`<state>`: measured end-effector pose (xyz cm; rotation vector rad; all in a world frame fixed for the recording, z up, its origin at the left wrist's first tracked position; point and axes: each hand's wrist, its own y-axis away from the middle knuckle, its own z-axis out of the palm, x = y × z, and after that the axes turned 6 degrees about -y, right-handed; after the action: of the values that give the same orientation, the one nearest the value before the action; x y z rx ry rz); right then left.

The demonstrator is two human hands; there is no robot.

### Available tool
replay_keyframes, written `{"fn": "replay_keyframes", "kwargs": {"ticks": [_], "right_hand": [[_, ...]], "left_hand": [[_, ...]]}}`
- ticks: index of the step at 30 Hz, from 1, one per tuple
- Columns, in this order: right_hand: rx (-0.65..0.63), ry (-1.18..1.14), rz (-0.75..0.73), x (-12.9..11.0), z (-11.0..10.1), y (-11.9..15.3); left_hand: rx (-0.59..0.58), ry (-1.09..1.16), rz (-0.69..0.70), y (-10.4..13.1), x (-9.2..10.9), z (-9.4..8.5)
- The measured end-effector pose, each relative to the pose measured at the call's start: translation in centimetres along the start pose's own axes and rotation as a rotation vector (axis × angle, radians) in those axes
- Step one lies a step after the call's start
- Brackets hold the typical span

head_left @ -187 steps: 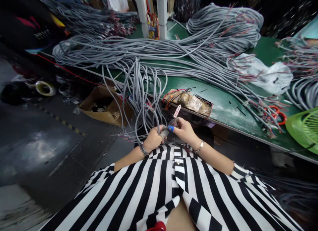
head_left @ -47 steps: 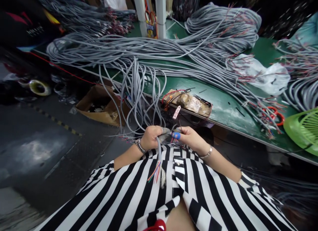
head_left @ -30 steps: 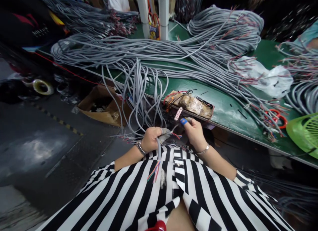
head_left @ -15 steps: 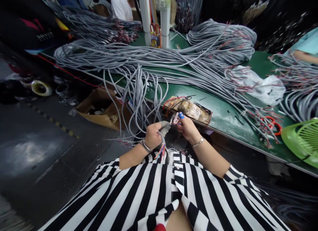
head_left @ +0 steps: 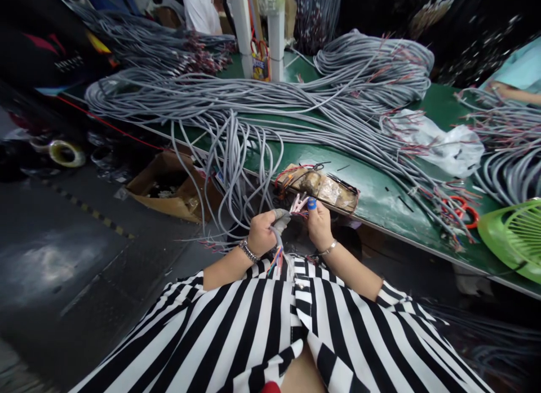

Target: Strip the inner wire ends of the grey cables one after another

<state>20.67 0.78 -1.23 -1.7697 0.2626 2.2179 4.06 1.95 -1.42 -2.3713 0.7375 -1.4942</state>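
Observation:
My left hand (head_left: 262, 233), with grey coverings on its fingertips, is closed around a grey cable (head_left: 276, 236). Coloured wires (head_left: 277, 261) fan out from one cable end below that hand. My right hand (head_left: 320, 227) has a blue wrap on its thumb and pinches thin wires just right of the left fingers. Pale pink strands (head_left: 298, 203) stick up between the two hands. Right behind them, a taped brown block (head_left: 327, 187) with red and black wires lies at the edge of the green table (head_left: 367, 184).
Long bundles of grey cable (head_left: 262, 94) cover the table, some hanging over its front edge. Scissors with red handles (head_left: 465, 211) and a green basket (head_left: 513, 235) are at the right. A cardboard box (head_left: 167, 187) stands left, below the table. Two people are partly visible beyond.
My right hand has shifted slightly down and turned more upright, its thumb now pointing up. The pink strands show more openly. My left hand keeps its grip, and the whole view has shifted a little.

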Motion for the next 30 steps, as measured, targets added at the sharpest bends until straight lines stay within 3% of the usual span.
{"fn": "replay_keyframes", "kwargs": {"ticks": [5,7,14,26,30], "right_hand": [[-0.115,-0.291,0.341,-0.2,0.5,-0.2],[-0.144,-0.394,0.405,-0.5,0.8,-0.4],[-0.099,-0.476,0.397,-0.8,1.1,-0.6],[-0.083,-0.465,0.379,-0.9,1.4,-0.5],[-0.09,-0.473,0.384,-1.1,1.4,-0.4]], "left_hand": [[-0.004,-0.059,0.089,-0.1,0.0,0.1],[0.002,-0.087,0.116,-0.2,-0.1,0.3],[-0.023,-0.155,0.188,0.0,-0.9,0.7],[-0.072,-0.087,0.093,0.3,0.0,0.4],[-0.135,-0.083,0.045,0.5,-0.1,0.5]]}}
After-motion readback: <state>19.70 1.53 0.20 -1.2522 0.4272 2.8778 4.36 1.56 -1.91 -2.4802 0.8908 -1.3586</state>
